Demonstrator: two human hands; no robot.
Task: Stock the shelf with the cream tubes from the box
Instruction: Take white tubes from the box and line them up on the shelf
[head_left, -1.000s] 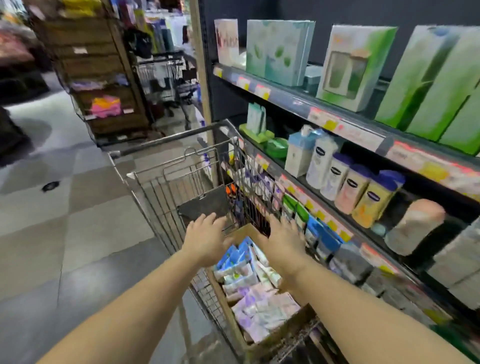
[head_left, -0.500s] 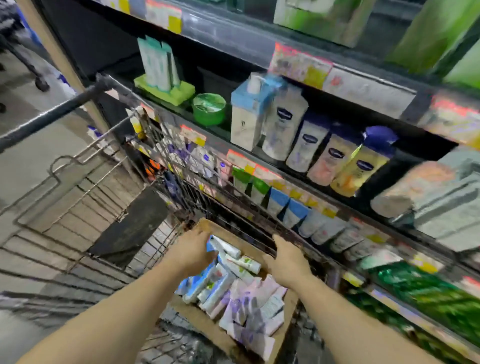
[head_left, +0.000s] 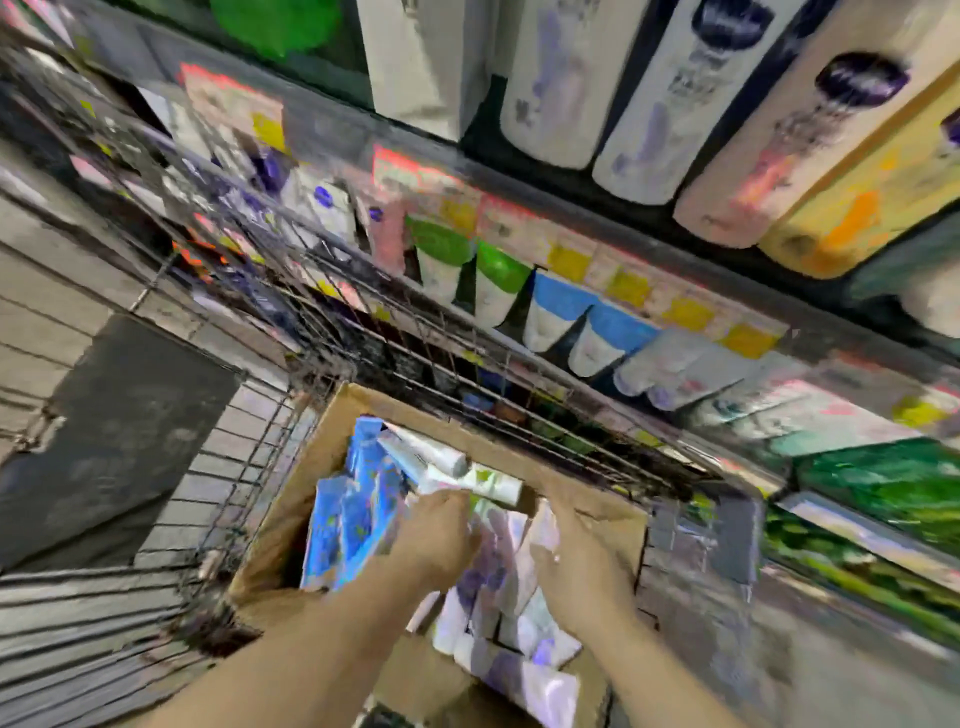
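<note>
A shop: price-tagged shelf (head_left: 519, 208) of bottles (head_left: 561, 88), wire trolley (head_left: 260, 415).

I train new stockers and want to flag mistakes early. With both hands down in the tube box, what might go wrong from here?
1. The tubes lie loosely heaped in the cardboard box; the left hand and right hand may drag extras out.
2. Blue tubes and purple-white ones are mixed, so a variety could end up in the wrong row on the shelf.
</note>
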